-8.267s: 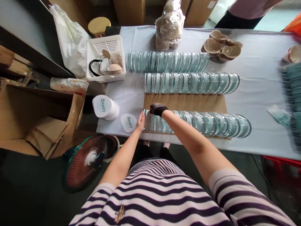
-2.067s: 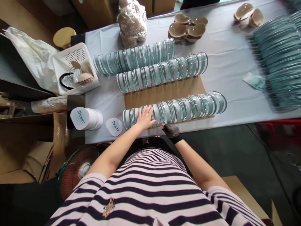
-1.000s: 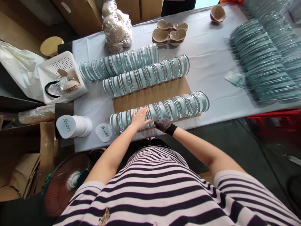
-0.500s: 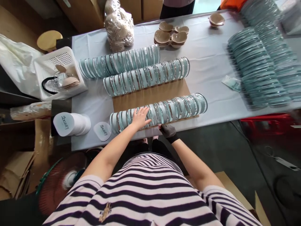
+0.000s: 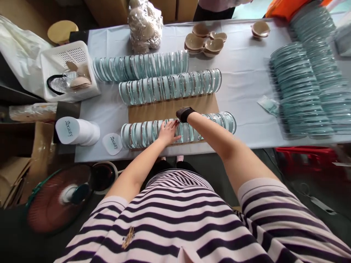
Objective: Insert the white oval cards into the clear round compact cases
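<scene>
A long row of clear round cases with pale blue bands lies on its side along the near table edge. My left hand rests on the middle of this row, its fingers and thumb spread. My right hand, in a dark fingertip-less glove, reaches over the row from the right. Its fingers are bent together and point down beside my left fingertips; whatever they pinch, if anything, is hidden. Two similar rows lie behind: a middle row and a back row. Brown cardboard lies beneath the front rows.
White "beauty" discs form a stack at left, with a single disc nearby. A white basket, bagged brown bowls and loose bowls stand farther back. Stacked clear cases fill the right. A fan stands below left.
My right hand has risen from the row's near edge and crossed over to its top. My left hand stays on the row, slightly farther right along it. The view has shifted a little.
</scene>
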`<action>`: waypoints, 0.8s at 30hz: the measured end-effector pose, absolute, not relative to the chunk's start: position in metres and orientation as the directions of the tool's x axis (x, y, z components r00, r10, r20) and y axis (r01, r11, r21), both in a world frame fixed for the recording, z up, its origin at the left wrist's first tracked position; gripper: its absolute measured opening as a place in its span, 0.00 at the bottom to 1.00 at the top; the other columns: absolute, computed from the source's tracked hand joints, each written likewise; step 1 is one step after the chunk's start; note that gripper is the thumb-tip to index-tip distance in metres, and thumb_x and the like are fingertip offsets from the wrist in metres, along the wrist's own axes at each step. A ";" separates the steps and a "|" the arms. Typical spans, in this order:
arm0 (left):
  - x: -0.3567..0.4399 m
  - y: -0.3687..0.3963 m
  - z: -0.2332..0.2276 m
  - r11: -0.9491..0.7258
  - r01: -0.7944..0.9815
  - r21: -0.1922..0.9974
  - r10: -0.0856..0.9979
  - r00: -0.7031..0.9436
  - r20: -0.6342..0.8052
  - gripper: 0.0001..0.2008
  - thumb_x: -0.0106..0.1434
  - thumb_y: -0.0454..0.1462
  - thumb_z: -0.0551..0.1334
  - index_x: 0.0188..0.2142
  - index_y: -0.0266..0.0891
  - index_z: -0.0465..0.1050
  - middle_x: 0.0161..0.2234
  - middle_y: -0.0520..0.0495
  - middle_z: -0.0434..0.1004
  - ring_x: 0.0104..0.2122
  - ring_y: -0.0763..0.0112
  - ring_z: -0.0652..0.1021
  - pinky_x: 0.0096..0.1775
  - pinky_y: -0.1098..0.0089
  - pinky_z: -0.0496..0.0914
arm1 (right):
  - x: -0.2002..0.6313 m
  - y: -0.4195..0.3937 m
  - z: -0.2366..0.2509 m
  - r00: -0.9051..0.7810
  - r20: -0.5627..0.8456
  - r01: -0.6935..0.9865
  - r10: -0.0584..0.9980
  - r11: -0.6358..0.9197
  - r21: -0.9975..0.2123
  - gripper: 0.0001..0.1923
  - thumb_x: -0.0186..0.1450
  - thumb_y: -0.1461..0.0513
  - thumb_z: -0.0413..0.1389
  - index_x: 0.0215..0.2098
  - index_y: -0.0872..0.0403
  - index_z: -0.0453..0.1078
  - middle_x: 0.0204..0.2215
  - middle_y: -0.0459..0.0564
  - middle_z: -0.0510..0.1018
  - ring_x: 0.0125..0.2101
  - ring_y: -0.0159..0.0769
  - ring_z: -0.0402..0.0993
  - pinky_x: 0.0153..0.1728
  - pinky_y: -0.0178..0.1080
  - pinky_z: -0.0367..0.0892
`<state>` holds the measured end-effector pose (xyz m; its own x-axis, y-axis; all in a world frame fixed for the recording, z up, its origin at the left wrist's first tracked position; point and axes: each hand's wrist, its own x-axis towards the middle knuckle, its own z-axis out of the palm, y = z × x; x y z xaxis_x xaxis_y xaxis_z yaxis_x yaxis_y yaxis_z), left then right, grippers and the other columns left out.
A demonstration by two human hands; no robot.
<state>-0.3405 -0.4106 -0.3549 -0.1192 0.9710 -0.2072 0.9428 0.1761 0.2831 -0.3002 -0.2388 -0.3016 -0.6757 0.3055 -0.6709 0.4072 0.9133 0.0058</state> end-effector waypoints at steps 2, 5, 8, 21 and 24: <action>-0.342 -0.411 -0.353 0.185 0.941 0.283 0.969 -0.126 -0.214 0.37 0.64 0.52 0.58 0.68 0.44 0.54 0.69 0.45 0.54 0.68 0.54 0.56 0.68 0.47 0.41 | -0.273 -0.252 -0.303 -0.765 -0.551 0.424 0.334 0.905 -0.040 0.17 0.66 0.61 0.54 0.50 0.58 0.75 0.46 0.64 0.80 0.49 0.50 0.76 0.46 0.46 0.69; -0.342 -0.411 -0.352 0.185 0.940 0.289 0.970 -0.127 -0.206 0.37 0.62 0.52 0.59 0.68 0.45 0.54 0.69 0.45 0.54 0.68 0.55 0.56 0.68 0.48 0.41 | -0.215 -0.285 -0.316 -0.790 -0.399 0.550 0.465 0.825 -0.128 0.17 0.69 0.58 0.48 0.48 0.54 0.76 0.43 0.60 0.81 0.45 0.47 0.78 0.43 0.42 0.68; -0.341 -0.411 -0.352 0.191 0.939 0.286 0.968 -0.133 -0.211 0.38 0.61 0.52 0.60 0.68 0.44 0.54 0.69 0.45 0.54 0.68 0.55 0.56 0.67 0.48 0.41 | -0.165 -0.325 -0.340 -0.778 -0.432 0.577 0.456 0.790 -0.205 0.19 0.70 0.57 0.46 0.48 0.54 0.75 0.42 0.59 0.81 0.42 0.46 0.78 0.40 0.41 0.67; -0.341 -0.413 -0.350 0.205 0.936 0.287 0.967 -0.148 -0.205 0.37 0.61 0.51 0.61 0.67 0.46 0.55 0.69 0.45 0.55 0.68 0.56 0.56 0.68 0.50 0.41 | -0.186 -0.289 -0.323 -0.865 -0.274 0.477 0.420 0.858 -0.192 0.19 0.68 0.55 0.52 0.53 0.53 0.73 0.48 0.60 0.77 0.47 0.48 0.74 0.42 0.42 0.67; -0.341 -0.414 -0.349 0.206 0.939 0.276 0.966 -0.149 -0.211 0.38 0.61 0.51 0.61 0.68 0.47 0.54 0.69 0.45 0.55 0.68 0.56 0.56 0.68 0.50 0.40 | -0.206 -0.279 -0.316 -0.864 -0.354 0.422 0.357 0.898 -0.126 0.18 0.70 0.61 0.46 0.48 0.58 0.75 0.44 0.64 0.78 0.45 0.48 0.76 0.42 0.43 0.66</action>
<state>-0.3408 -0.4142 -0.3490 -0.1494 0.9660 -0.2109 0.9388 0.2056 0.2764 -0.2058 -0.2788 -0.3158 -0.8643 0.3570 -0.3542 0.4223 0.8977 -0.1256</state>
